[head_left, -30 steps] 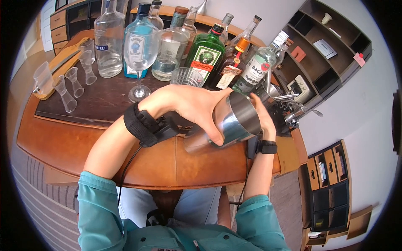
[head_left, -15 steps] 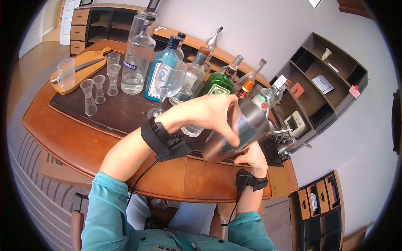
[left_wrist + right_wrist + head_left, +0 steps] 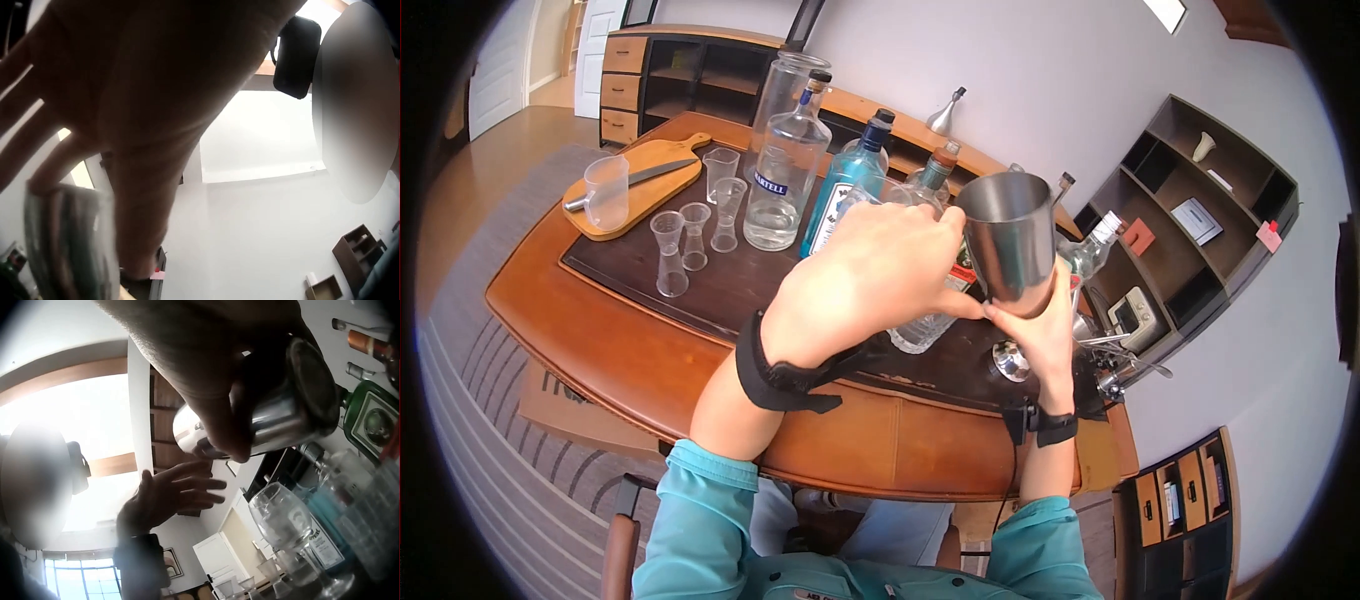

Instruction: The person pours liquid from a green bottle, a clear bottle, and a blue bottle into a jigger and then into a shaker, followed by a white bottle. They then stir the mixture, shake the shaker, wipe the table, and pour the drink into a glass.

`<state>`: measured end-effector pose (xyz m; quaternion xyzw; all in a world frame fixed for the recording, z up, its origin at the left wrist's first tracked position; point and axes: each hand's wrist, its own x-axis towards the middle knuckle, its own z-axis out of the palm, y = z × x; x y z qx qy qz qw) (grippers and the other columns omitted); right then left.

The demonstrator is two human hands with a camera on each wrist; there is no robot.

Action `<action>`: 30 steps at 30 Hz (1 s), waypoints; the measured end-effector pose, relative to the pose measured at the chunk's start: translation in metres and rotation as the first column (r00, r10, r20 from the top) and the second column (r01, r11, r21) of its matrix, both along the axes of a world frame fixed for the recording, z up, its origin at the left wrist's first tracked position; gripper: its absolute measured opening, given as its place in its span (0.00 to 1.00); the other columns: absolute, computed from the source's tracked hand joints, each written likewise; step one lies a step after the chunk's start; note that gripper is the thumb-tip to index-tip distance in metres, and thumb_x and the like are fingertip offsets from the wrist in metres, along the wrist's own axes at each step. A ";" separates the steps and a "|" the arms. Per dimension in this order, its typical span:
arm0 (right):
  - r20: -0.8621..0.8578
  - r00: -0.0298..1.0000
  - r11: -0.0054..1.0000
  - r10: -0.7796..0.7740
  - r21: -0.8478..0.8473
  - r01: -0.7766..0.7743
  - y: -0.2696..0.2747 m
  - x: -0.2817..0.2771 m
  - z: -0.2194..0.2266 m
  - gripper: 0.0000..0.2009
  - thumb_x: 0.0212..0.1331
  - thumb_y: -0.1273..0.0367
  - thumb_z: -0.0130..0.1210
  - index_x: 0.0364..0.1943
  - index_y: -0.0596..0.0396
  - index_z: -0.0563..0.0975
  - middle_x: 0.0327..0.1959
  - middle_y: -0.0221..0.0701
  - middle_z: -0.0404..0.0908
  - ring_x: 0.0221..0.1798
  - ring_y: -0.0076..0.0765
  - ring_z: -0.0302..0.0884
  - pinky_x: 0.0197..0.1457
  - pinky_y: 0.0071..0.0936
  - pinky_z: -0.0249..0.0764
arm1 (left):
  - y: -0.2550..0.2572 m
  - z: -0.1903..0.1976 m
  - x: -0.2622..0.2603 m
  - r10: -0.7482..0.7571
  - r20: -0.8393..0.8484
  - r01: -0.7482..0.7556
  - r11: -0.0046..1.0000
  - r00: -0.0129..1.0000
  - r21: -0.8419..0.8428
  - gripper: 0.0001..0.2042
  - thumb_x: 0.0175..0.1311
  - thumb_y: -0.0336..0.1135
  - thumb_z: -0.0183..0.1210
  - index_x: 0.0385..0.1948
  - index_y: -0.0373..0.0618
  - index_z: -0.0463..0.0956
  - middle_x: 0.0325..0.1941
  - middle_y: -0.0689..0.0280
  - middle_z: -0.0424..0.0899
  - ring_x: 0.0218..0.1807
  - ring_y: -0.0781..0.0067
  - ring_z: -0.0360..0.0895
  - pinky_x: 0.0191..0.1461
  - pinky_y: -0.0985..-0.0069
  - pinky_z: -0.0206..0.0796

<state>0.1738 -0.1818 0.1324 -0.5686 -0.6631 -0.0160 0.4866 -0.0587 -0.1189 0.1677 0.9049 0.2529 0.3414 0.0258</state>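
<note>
A metal shaker cup [image 3: 1010, 235] is held above the table with its mouth upward. My right hand [image 3: 1048, 335] grips it low down, thumb and fingers round the metal; the right wrist view shows the same grip on the cup [image 3: 275, 425]. Just left of the cup is my left hand [image 3: 865, 275], its thumb tip close to the right thumb. In the right wrist view the left hand [image 3: 178, 497] has spread fingers, apart from the cup. The left wrist view also shows these spread fingers, with the cup [image 3: 69, 244] below them.
Beyond the hands stand bottles, including a clear one [image 3: 778, 185] and a blue one [image 3: 840, 190]. Small measuring glasses [image 3: 670, 260] stand left, near a wooden board [image 3: 650, 190] bearing a knife and a clear jug [image 3: 607, 195]. Metal bar tools [image 3: 1110, 345] are at right.
The cup has gone from tilted to nearly upright and is higher. My right hand has taken hold of it, while my left hand has let go. The head view has shifted, showing more of the room's left side.
</note>
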 end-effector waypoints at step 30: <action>0.472 0.778 0.857 -0.414 0.489 0.160 0.063 0.000 0.026 0.36 0.23 0.77 0.62 0.51 0.45 0.71 0.44 0.31 0.72 0.47 0.40 0.68 0.55 0.36 0.61 | 0.107 -0.053 -0.039 0.145 -0.039 -0.145 0.849 0.989 -0.509 0.41 0.44 0.50 0.65 0.58 0.38 0.55 0.51 0.46 0.70 0.54 0.55 0.69 0.54 0.68 0.63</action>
